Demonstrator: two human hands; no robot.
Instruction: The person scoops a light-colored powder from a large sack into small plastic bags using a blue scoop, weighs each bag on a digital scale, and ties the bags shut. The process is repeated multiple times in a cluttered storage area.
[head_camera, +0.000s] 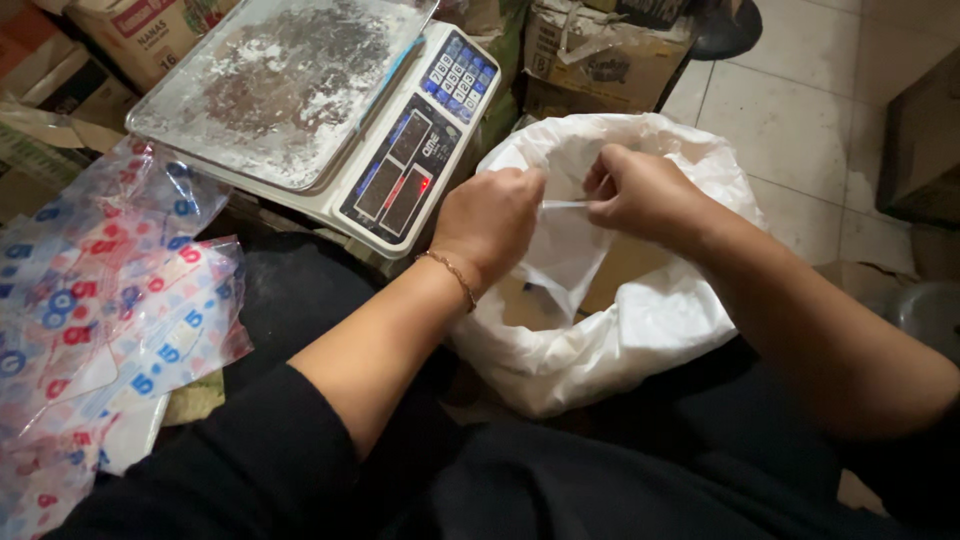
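My left hand (492, 218) and my right hand (640, 190) are held close together over the open mouth of a large white sack (600, 345). Both pinch the top edge of a small clear plastic bag (565, 240) and hold it stretched between them; the bag hangs down into the sack. A thin bracelet circles my left wrist. What lies inside the sack is mostly hidden by the bag and the sack's folds.
A digital weighing scale (395, 165) with a powder-dusted metal pan (270, 85) stands at upper left. Printed clear plastic bags (110, 300) lie piled at left. Cardboard boxes (600, 55) stand behind, and tiled floor (800, 110) shows at upper right.
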